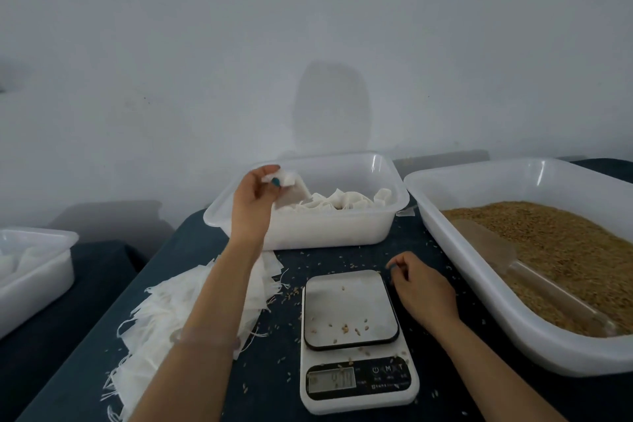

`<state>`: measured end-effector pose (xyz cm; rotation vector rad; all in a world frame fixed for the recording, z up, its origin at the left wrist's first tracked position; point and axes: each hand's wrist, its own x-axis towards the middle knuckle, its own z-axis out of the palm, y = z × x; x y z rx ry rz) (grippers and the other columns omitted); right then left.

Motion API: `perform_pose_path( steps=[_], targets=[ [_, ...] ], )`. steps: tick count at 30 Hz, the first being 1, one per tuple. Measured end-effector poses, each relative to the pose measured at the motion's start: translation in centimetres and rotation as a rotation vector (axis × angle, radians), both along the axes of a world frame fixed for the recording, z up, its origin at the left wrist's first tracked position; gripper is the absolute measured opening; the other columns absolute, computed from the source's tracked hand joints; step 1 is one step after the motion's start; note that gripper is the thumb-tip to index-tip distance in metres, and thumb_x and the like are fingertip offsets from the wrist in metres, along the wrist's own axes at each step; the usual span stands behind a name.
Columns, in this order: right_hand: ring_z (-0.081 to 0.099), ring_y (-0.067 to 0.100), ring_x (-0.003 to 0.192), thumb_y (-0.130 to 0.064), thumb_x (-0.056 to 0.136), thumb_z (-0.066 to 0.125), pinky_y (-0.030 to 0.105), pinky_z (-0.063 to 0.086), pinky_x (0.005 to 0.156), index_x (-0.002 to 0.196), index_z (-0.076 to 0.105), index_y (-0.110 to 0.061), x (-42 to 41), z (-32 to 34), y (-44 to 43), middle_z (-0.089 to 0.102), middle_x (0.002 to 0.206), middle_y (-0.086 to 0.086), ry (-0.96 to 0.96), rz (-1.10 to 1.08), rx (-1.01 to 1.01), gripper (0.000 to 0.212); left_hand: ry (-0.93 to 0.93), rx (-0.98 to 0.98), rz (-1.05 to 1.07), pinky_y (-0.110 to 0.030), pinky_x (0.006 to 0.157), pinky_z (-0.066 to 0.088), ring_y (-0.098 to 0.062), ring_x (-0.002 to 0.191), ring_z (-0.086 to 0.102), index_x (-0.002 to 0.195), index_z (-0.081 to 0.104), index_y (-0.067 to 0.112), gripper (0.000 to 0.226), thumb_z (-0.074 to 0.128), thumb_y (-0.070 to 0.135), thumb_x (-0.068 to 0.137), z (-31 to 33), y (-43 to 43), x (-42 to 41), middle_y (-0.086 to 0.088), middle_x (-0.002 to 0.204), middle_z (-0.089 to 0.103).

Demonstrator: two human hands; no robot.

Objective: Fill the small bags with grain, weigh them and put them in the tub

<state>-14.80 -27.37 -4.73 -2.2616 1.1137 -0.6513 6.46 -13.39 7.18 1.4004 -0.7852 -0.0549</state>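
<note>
White filled bag (pixel 287 181) hangs pinched in left hand (pixel 255 197) over far white plastic tub (pixel 387 216), for dropping; right hand (pixel 423 286) rests loosely curled, empty.

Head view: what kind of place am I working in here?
Probably a small packing bench: a digital scale, a big tub of grain with a scoop, and a pile of empty bags.

Tub (pixel 394 216): translucent white. Bags (pixel 342 202) inside: white. Grain (pixel 548 243): golden brown, in white tray (pixel 479 301). Scale (pixel 356 343): white, black-rimmed platform, black panel. Bench (pixel 267 370): dark teal cloth, speckled with grain. Nails on fingers (pixel 275 183): teal.
</note>
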Motion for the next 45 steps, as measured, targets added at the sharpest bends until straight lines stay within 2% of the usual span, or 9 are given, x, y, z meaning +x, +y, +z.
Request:
perform_pose_path(
  steps=[6, 10, 13, 17, 21, 24, 31, 39, 45],
  targets=[
    [0.056, 0.003, 0.061, -0.034, 0.099, 0.043, 0.024, 0.038, 0.049, 0.095, 0.053, -0.039, -0.1, 0.0, 0.1, 0.060, 0.071, -0.013, 0.023, 0.012, -0.035, 0.012, -0.199, 0.362, 0.054, -0.027, 0.097, 0.042, -0.016, 0.115, 0.058, 0.138, 0.049, 0.023, 0.040, 0.052, 0.021, 0.099, 1.8, -3.3, 4.3, 0.001, 0.122, 0.062],
    [0.054, 0.002, 0.058, -0.034, 0.098, 0.044, 0.023, 0.035, 0.047, 0.095, 0.055, -0.040, 0.0, 0.0, 0.1, 0.058, 0.067, -0.013, 0.041, 0.008, -0.055, 0.012, -0.394, 0.919, 0.079, -0.032, 0.105, 0.033, -0.027, 0.135, 0.042, 0.149, 0.034, 0.010, 0.055, 0.047, 0.035, 0.102, -0.3, -3.7, 6.9, -0.012, 0.150, 0.042],
    [0.055, 0.002, 0.059, -0.035, 0.098, 0.045, 0.023, 0.039, 0.049, 0.094, 0.055, -0.040, 0.0, -0.1, 0.1, 0.058, 0.068, -0.013, 0.050, 0.011, -0.060, 0.011, -0.460, 1.277, 0.084, -0.039, 0.104, 0.035, -0.030, 0.132, 0.044, 0.142, 0.043, 0.012, 0.053, 0.026, 0.045, 0.105, -1.6, -3.4, 7.5, -0.010, 0.148, 0.045],
    [0.056, 0.001, 0.062, -0.036, 0.097, 0.046, 0.022, 0.041, 0.050, 0.093, 0.055, -0.041, 0.1, -0.2, 0.0, 0.060, 0.072, -0.015, 0.056, 0.016, -0.052, 0.011, -0.533, 1.303, 0.149, -0.038, 0.084, 0.035, -0.032, 0.109, 0.051, 0.121, 0.054, 0.013, 0.049, 0.018, 0.040, 0.103, -1.8, -3.3, 6.9, -0.013, 0.126, 0.058],
    [0.055, -0.002, 0.065, -0.037, 0.097, 0.046, 0.021, 0.040, 0.052, 0.092, 0.054, -0.043, 0.0, -0.1, 0.0, 0.060, 0.076, -0.019, 0.057, 0.018, -0.049, 0.011, -0.634, 1.285, 0.216, -0.043, 0.094, 0.042, -0.036, 0.112, 0.050, 0.130, 0.049, 0.012, 0.042, 0.021, 0.031, 0.105, -1.8, -2.6, 5.8, -0.015, 0.129, 0.055],
    [0.056, -0.002, 0.067, -0.038, 0.097, 0.045, 0.021, 0.042, 0.053, 0.092, 0.054, -0.043, 0.0, -0.1, -0.1, 0.061, 0.078, -0.019, 0.056, 0.019, -0.041, 0.011, -0.670, 1.152, 0.370, -0.042, 0.095, 0.042, -0.034, 0.118, 0.050, 0.140, 0.045, 0.013, 0.048, 0.027, 0.041, 0.104, -2.1, -1.3, 4.4, -0.017, 0.129, 0.056],
    [0.056, -0.003, 0.069, -0.039, 0.096, 0.046, 0.024, 0.049, 0.059, 0.092, 0.054, -0.045, 0.0, -0.2, -0.1, 0.061, 0.080, -0.021, 0.044, 0.027, -0.050, 0.011, -0.877, 0.980, 0.706, -0.038, 0.091, 0.041, -0.031, 0.110, 0.048, 0.127, 0.046, 0.005, 0.039, 0.053, 0.024, 0.093, -3.0, 4.1, 1.3, -0.016, 0.124, 0.048],
    [0.058, -0.003, 0.069, -0.036, 0.097, 0.046, 0.025, 0.052, 0.061, 0.093, 0.055, -0.042, -0.2, 0.0, 0.1, 0.062, 0.079, -0.020, 0.037, 0.051, -0.064, 0.011, -0.600, 1.518, 0.616, -0.038, 0.099, 0.037, -0.023, 0.126, 0.045, 0.133, 0.048, 0.015, 0.053, 0.025, 0.050, 0.101, -9.1, 6.5, 0.5, -0.005, 0.137, 0.050],
    [0.058, -0.002, 0.065, -0.037, 0.097, 0.046, 0.021, 0.047, 0.056, 0.094, 0.055, -0.042, -0.2, 0.0, 0.2, 0.062, 0.077, -0.019, 0.052, 0.054, -0.074, 0.011, -0.694, 1.378, 0.626, -0.034, 0.097, 0.040, -0.017, 0.115, 0.054, 0.119, 0.058, 0.022, 0.045, 0.026, 0.049, 0.101, -9.2, 6.9, 0.7, 0.003, 0.121, 0.062]
  ],
)
